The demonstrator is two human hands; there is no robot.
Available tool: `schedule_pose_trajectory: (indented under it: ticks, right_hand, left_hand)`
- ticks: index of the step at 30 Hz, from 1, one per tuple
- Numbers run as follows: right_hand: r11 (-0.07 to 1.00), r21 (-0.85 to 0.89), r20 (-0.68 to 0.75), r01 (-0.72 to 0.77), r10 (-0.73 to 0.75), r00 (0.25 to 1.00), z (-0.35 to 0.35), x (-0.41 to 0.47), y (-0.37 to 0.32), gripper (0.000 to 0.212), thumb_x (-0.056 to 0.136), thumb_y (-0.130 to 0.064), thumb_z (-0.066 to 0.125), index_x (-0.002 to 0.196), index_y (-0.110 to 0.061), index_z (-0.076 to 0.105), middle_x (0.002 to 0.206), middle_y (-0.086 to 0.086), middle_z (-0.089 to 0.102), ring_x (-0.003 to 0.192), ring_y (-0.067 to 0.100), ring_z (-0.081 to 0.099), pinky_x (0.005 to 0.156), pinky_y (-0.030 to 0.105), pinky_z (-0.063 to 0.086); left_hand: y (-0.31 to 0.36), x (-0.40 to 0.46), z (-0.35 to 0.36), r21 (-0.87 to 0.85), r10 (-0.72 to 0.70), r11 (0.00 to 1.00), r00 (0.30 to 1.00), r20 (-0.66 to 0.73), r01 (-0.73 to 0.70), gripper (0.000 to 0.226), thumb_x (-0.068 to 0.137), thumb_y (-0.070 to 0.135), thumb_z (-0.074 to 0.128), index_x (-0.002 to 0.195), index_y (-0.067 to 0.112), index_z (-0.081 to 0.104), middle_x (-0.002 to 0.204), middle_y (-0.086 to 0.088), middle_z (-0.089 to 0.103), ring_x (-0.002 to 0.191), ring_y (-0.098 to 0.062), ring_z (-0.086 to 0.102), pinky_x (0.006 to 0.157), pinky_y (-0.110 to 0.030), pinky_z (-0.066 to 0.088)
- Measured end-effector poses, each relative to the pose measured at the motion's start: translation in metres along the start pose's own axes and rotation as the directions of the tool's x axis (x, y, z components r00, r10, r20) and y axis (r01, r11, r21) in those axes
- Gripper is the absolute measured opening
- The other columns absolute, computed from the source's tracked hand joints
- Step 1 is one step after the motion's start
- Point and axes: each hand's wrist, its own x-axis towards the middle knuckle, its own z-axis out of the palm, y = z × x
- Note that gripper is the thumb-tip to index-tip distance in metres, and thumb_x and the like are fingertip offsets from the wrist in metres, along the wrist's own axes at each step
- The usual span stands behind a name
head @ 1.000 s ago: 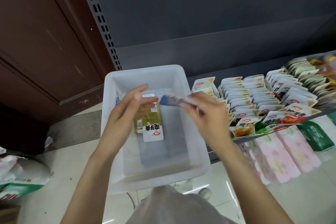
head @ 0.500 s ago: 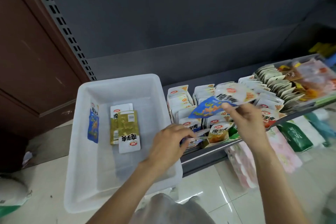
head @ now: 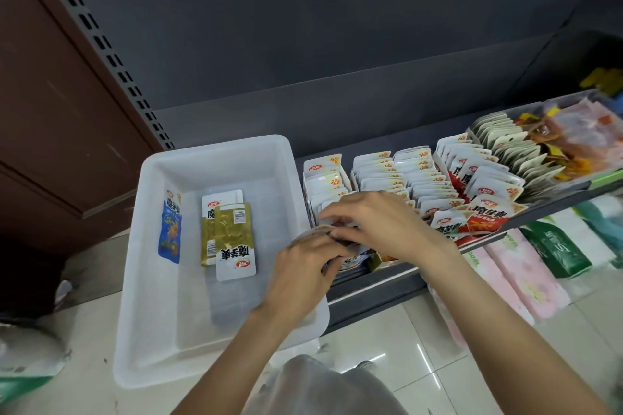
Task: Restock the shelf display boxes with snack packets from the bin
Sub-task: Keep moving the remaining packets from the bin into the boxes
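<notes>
The white plastic bin [head: 215, 340] holds 3 snack packets: 1 blue packet [head: 170, 229], 2 gold packets [head: 229, 232]. Left hand [head: 303, 274] and right hand [head: 381, 226], fingers curled, pinch packets at the leftmost display box [head: 325, 178].

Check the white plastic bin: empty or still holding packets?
Not empty. The white plastic bin holds one blue packet and two overlapping gold-and-white packets lying flat.

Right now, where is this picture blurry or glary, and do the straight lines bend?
Head view: right edge smears, so the orange packets are soft; the gold packets in the white bin stay legible; glare streaks the floor tiles; the slotted shelf upright leans, wide-angle distortion; both hands' grip area is slightly blurred.
</notes>
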Motion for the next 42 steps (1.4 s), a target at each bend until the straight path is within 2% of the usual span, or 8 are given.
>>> schedule_pose_trajectory:
  ticks: [3, 8, 17, 24, 33, 37, 40, 42]
  right_hand:
    - [0.998, 0.002, 0.020, 0.063, -0.063, 0.998, 0.004, 0.012, -0.007, 0.014, 0.093, -0.026, 0.052, 0.094, -0.027, 0.066, 0.086, -0.011, 0.069, 0.080, 0.011, 0.063, 0.067, 0.034, 0.050]
    - [0.953, 0.273, -0.074, -0.134, 0.160, 0.984, 0.000, -0.005, 0.008, 0.010, 0.090, -0.020, 0.064, 0.098, -0.023, 0.066, 0.077, -0.006, 0.069, 0.066, 0.005, 0.063, 0.062, 0.026, 0.051]
    - [0.916, -0.386, 0.120, -0.113, 0.172, 0.978, -0.016, 0.002, -0.005, 0.023, 0.091, -0.007, 0.050, 0.104, -0.022, 0.060, 0.089, 0.004, 0.064, 0.088, 0.028, 0.061, 0.068, 0.031, 0.037]
    - [0.906, -0.418, 0.230, -0.075, 0.185, 0.956, -0.009, 0.008, -0.004, 0.021, 0.090, -0.008, 0.050, 0.075, -0.023, 0.049, 0.062, -0.007, 0.035, 0.070, 0.022, 0.043, 0.064, 0.029, 0.028]
    - [0.962, -0.172, 0.111, -0.212, 0.233, 0.966, -0.031, 0.000, -0.003, 0.015, 0.089, -0.038, 0.061, 0.098, -0.029, 0.069, 0.089, -0.011, 0.071, 0.082, 0.006, 0.063, 0.068, 0.023, 0.042]
    - [0.983, 0.142, -0.119, -0.120, 0.138, 0.983, -0.029, 0.014, -0.043, 0.017, 0.089, -0.036, 0.061, 0.102, -0.030, 0.069, 0.089, -0.016, 0.071, 0.074, -0.005, 0.060, 0.071, 0.019, 0.051]
    - [0.943, 0.327, -0.005, -0.060, 0.065, 0.998, 0.011, 0.043, -0.072, 0.019, 0.089, -0.034, 0.061, 0.107, -0.029, 0.067, 0.096, -0.015, 0.070, 0.086, 0.001, 0.064, 0.078, 0.028, 0.053]
    - [0.904, 0.420, 0.084, -0.082, 0.051, 0.995, 0.048, 0.068, -0.083, 0.027, 0.090, -0.030, 0.061, 0.116, -0.024, 0.064, 0.109, -0.009, 0.068, 0.098, 0.004, 0.062, 0.088, 0.030, 0.051]
  left_hand:
    - [0.000, -0.001, 0.000, 0.019, 0.012, 1.000, 1.000, -0.012, -0.012, 0.019, 0.079, 0.024, 0.060, 0.090, 0.032, 0.073, 0.088, 0.016, 0.069, 0.080, -0.006, 0.064, 0.067, -0.024, 0.054]
    - [-0.005, -0.006, 0.003, 0.012, -0.027, 1.000, 0.999, -0.047, 0.028, 0.021, 0.075, 0.017, 0.071, 0.090, 0.032, 0.073, 0.084, 0.016, 0.069, 0.067, -0.005, 0.063, 0.057, -0.024, 0.054]
    - [-0.007, -0.006, 0.005, -0.008, -0.016, 1.000, 0.999, -0.040, 0.016, 0.022, 0.076, 0.016, 0.069, 0.092, 0.030, 0.074, 0.087, 0.014, 0.070, 0.071, -0.005, 0.064, 0.058, -0.026, 0.055]
    - [-0.008, -0.003, 0.008, 0.029, -0.054, 0.998, 0.997, -0.059, 0.056, 0.021, 0.076, 0.018, 0.069, 0.092, 0.032, 0.073, 0.084, 0.015, 0.069, 0.066, -0.007, 0.063, 0.055, -0.028, 0.055]
    - [-0.013, -0.006, -0.009, -0.009, -0.062, 0.998, 0.994, -0.092, 0.061, 0.023, 0.081, 0.038, 0.064, 0.102, 0.030, 0.068, 0.092, 0.016, 0.066, 0.078, 0.001, 0.061, 0.066, -0.024, 0.055]
    - [-0.043, -0.025, -0.046, -0.020, -0.259, 0.963, 0.896, -0.361, 0.270, 0.027, 0.088, 0.039, 0.052, 0.105, 0.024, 0.065, 0.092, 0.012, 0.066, 0.083, -0.001, 0.056, 0.074, -0.015, 0.044]
    - [-0.084, -0.045, -0.077, 0.131, -0.351, 0.870, 0.783, -0.513, 0.476, 0.026, 0.086, 0.020, 0.060, 0.111, 0.015, 0.061, 0.106, -0.003, 0.063, 0.097, -0.022, 0.054, 0.083, -0.026, 0.038]
    - [-0.110, -0.055, -0.091, 0.178, -0.441, 0.806, 0.773, -0.456, 0.565, 0.041, 0.081, 0.008, 0.068, 0.120, 0.009, 0.057, 0.117, -0.012, 0.059, 0.106, -0.034, 0.052, 0.090, -0.033, 0.037]
